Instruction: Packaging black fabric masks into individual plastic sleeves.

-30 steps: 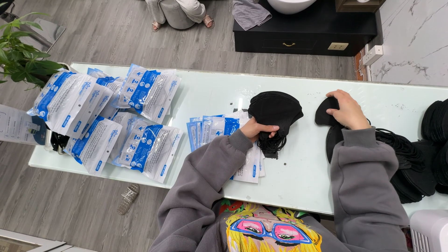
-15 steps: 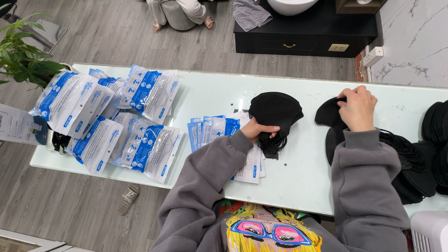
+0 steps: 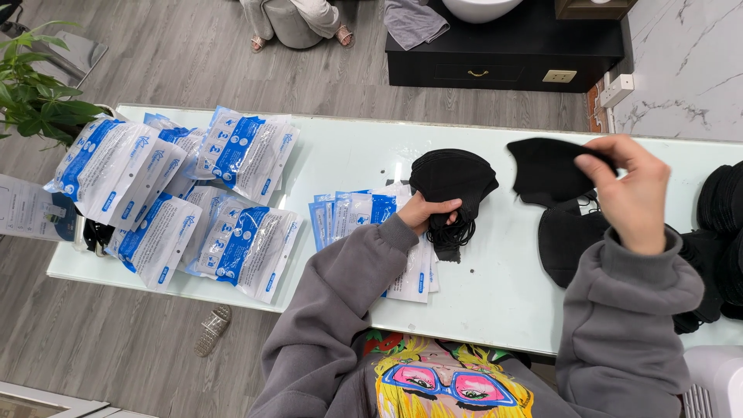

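Observation:
My left hand [image 3: 428,212] grips a stack of black face masks [image 3: 452,179] by their ear loops, held just above the pale green table [image 3: 348,159]. My right hand [image 3: 631,193] is raised and pinches a single black mask [image 3: 546,170] lifted off a loose heap of black masks [image 3: 569,240] below it. A small pile of flat blue-and-white pouches [image 3: 348,213] lies under my left forearm.
Several filled blue-and-white packs [image 3: 186,193] are heaped at the table's left end. More black masks [image 3: 724,224] pile at the right edge. A potted plant [image 3: 35,101] stands far left, a dark cabinet [image 3: 503,58] beyond the table, and a seated person's feet [image 3: 298,27] show at top.
My right hand has lifted a single black mask up off the heap and toward the stack. My left hand keeps its hold on the stack.

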